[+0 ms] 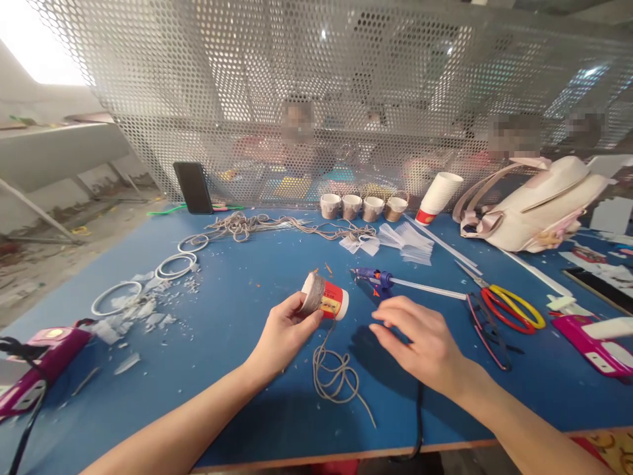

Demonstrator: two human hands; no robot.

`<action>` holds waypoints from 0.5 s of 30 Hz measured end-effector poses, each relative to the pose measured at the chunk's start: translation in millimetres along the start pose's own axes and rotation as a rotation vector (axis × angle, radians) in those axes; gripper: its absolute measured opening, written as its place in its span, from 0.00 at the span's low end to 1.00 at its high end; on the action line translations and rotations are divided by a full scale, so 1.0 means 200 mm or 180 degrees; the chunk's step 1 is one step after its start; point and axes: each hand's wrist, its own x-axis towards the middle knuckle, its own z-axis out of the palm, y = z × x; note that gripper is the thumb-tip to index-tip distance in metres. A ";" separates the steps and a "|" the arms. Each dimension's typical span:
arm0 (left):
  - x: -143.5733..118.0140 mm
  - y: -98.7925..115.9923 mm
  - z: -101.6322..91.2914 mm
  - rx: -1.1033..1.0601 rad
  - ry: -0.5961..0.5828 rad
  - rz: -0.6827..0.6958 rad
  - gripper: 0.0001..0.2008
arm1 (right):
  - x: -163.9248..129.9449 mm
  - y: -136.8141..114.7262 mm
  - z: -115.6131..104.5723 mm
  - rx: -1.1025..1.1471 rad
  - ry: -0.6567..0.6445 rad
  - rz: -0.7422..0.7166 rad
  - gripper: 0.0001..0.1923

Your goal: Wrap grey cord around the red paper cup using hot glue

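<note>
My left hand (291, 323) grips a paper cup (335, 300), tilted on its side, with a red and yellow print. Grey cord is wound round the cup's left part, and the loose cord (336, 376) trails down into loops on the blue table. To the right, my right hand (420, 336) hovers with fingers apart and nothing in them. Just beyond it lies a blue hot glue gun (374, 278) with a long clear glue stick (428, 287) out of its back.
Along the back stand several cord-wrapped cups (372, 209), stacked paper cups (440, 194), a phone (192, 188) and a pale backpack (534, 204). Scissors (512, 310) and glasses (487, 333) lie right. White rings (116, 299), scraps and a pink power strip (44, 369) are left.
</note>
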 end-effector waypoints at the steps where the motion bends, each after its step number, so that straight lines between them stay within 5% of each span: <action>1: 0.00 0.00 0.00 0.0006 -0.0002 0.0003 0.10 | 0.03 -0.02 0.04 -0.0120 -0.0010 -0.0096 0.03; 8: 0.01 -0.04 -0.01 0.0400 0.0095 0.0179 0.08 | 0.13 -0.03 0.30 -0.0725 -0.0028 -0.0241 0.08; 15: 0.01 -0.05 -0.01 0.0911 0.0064 0.0305 0.09 | 0.09 -0.03 0.38 -0.0413 0.0215 -0.0162 0.11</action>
